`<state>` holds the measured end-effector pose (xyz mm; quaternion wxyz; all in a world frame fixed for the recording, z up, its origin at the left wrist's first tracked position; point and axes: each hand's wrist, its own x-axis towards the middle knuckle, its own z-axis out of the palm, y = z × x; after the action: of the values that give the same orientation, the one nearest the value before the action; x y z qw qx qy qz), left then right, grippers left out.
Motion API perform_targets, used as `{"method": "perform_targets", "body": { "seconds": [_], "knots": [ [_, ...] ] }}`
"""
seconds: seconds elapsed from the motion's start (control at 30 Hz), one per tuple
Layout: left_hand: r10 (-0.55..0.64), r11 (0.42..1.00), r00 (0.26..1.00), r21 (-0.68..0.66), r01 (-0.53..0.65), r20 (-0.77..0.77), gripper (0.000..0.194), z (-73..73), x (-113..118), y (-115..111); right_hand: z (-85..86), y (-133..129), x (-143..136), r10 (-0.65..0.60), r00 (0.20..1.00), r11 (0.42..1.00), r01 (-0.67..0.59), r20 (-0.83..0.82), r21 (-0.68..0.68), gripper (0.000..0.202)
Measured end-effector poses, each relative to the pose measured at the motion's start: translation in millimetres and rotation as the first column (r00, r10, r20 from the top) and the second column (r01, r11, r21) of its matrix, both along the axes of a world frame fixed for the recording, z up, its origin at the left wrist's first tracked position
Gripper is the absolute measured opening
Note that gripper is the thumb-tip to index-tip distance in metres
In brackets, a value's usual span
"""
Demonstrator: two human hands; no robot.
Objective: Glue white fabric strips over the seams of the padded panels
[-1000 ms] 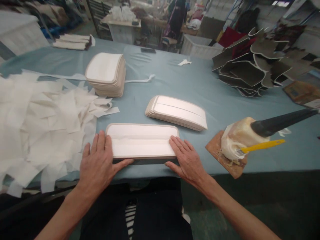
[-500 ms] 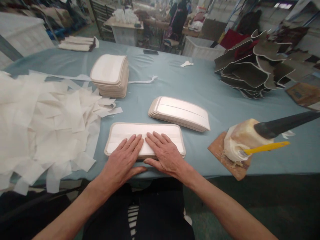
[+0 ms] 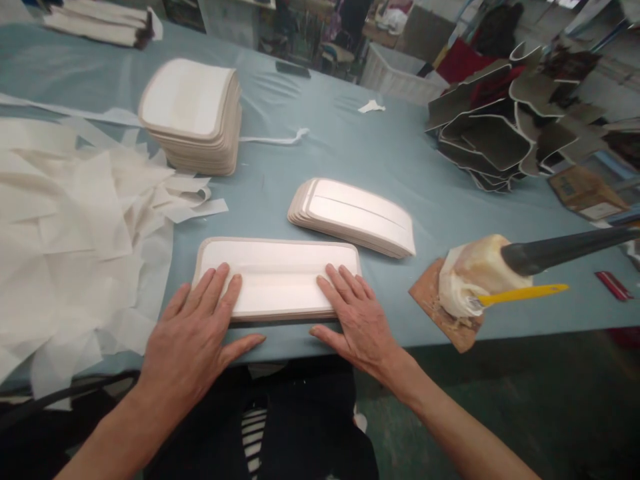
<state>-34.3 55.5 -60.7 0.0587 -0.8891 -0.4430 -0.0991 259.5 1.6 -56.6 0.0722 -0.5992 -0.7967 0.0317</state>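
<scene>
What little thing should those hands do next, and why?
Maybe smooth the cream strip outward along the white panel, because it runs lengthwise between the left hand and the right hand, both resting palm-down near the panel's opposite ends.

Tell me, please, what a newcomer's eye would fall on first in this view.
Probably the white panel at the table's near edge, under the fingers of the left hand and right hand. To its right, the yellow brush stands out, resting in a smeared container. Pale strips heap up on the left, against dark pieces piled at the far right.
</scene>
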Motion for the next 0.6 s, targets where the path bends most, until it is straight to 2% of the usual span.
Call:
{"method": "perform_targets", "body": {
  "seconds": [0.2, 0.43, 0.53, 0.6],
  "knots": [
    [0.067, 0.997, 0.997, -0.025, -0.067, 0.026, 0.077, 1.6, -4.4, -6.8, -12.8, -13.9, 13.8, -0.064, 0.998, 0.996, 0.065, -0.013, 0.060, 0.082],
    [0.111, 0.994, 0.993, -0.029, -0.110, 0.041, 0.080, -7.2, -6.4, -9.0, -21.7, -16.2, 19.4, -0.039, 0.995, 0.991, 0.052, -0.097, 0.126, 0.084],
    [0.090, 0.996, 0.991, -0.007, -0.090, 0.103, 0.080, -10.0, -7.7, -9.0, -28.5, -17.7, 20.8, -0.016, 0.986, 0.983, 0.046, -0.163, 0.180, 0.081],
    [0.096, 0.995, 0.975, -0.027, -0.092, 0.198, 0.074, -8.4, -8.7, -9.1, -31.9, -20.7, 22.5, 0.004, 0.978, 0.975, 0.042, -0.209, 0.216, 0.077]
  ]
}}
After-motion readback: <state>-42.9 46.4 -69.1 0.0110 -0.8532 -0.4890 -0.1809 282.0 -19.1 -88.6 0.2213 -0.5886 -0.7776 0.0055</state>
